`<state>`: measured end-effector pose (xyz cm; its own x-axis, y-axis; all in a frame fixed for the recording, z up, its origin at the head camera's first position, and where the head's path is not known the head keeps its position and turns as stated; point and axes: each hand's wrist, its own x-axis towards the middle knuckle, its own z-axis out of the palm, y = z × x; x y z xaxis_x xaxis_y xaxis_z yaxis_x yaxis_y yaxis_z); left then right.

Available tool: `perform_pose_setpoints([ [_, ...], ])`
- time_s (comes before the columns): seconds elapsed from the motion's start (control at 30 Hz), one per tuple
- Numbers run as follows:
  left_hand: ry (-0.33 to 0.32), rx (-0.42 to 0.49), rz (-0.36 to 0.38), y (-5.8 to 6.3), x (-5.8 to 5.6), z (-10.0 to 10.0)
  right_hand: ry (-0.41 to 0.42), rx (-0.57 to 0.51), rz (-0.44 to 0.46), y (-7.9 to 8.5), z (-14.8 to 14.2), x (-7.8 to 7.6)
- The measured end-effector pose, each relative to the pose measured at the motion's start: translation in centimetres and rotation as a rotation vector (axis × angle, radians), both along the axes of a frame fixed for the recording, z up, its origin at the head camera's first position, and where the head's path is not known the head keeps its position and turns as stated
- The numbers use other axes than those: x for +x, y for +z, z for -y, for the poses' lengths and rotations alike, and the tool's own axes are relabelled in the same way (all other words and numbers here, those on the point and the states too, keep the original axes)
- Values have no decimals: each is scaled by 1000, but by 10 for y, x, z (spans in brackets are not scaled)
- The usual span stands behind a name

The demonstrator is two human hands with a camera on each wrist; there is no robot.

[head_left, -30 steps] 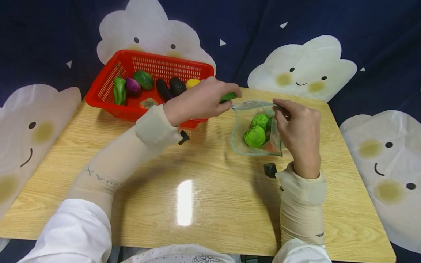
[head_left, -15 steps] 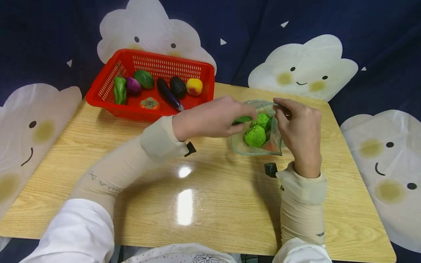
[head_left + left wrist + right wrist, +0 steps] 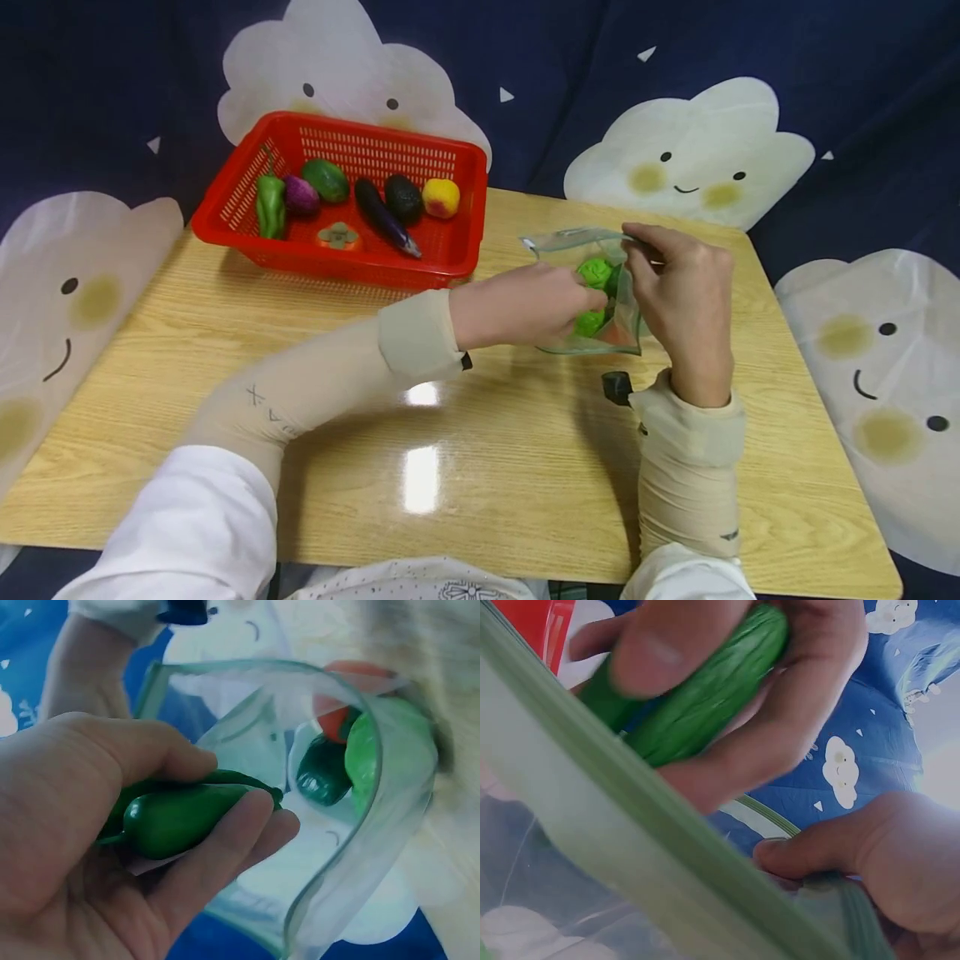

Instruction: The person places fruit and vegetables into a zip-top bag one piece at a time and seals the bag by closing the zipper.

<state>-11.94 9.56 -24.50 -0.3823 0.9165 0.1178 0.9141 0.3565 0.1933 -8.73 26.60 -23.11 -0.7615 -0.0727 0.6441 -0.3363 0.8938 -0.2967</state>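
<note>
My left hand is at the mouth of a clear zip bag, its fingers over the opening. It grips a bumpy green cucumber together with a smooth green vegetable like a pepper. My right hand pinches the bag's right rim between thumb and fingers, and the bag gapes. Inside lie bright green cabbage-like rounds, a glossy dark green vegetable and an orange-red piece. The left hand partly hides the bag's contents in the head view.
A red plastic basket stands at the back left. It holds a green pepper, a purple onion-like vegetable, an eggplant, an avocado, a yellow-red fruit, a persimmon and a green oval fruit.
My left hand has come away from the basket's right side, moving right and toward me to the bag's mouth with the green vegetables. My right hand keeps its place on the bag's rim.
</note>
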Motion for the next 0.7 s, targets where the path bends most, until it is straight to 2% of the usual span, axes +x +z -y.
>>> perform_pose_setpoints([
  [0.2,25,-46,-5,-13,-5,-17,1,-2,-2,0,-2,1],
  [0.4,46,-152,-5,-20,-13,-27,4,1,9,2,-1,1],
  [0.7,91,-212,-94,-26,-24,-41,10,-4,14,2,-2,2],
])
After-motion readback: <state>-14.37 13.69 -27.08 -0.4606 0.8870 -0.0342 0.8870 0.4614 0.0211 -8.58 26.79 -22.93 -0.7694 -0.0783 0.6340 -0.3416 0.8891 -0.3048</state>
